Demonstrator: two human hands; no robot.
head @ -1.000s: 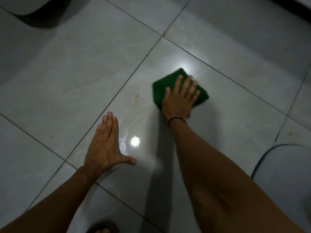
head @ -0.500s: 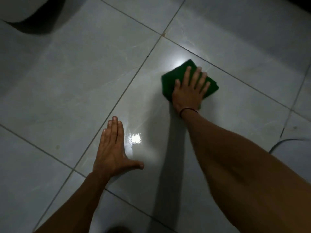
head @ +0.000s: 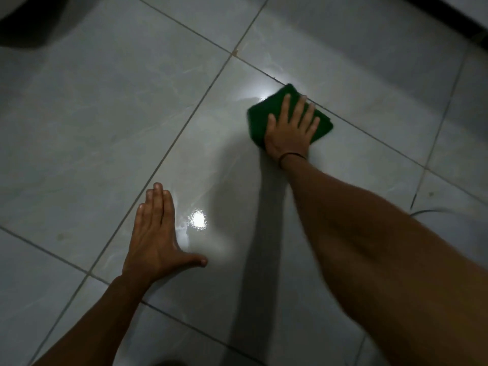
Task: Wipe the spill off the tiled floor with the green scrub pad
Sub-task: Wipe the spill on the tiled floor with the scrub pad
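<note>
Glossy, smooth grey tiled floor (head: 111,107), faintly marbled, reflecting light at centre frame and lower centre; darker matt grout lines (head: 184,128) crossing it; green scrub pad (head: 260,118) appearing matt and fibrous.

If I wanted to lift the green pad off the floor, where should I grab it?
Probably the far-left corner: the pad lies flat on the floor under the right hand, and that corner sticks out bare. Come from above and pinch its thin edge.
</note>
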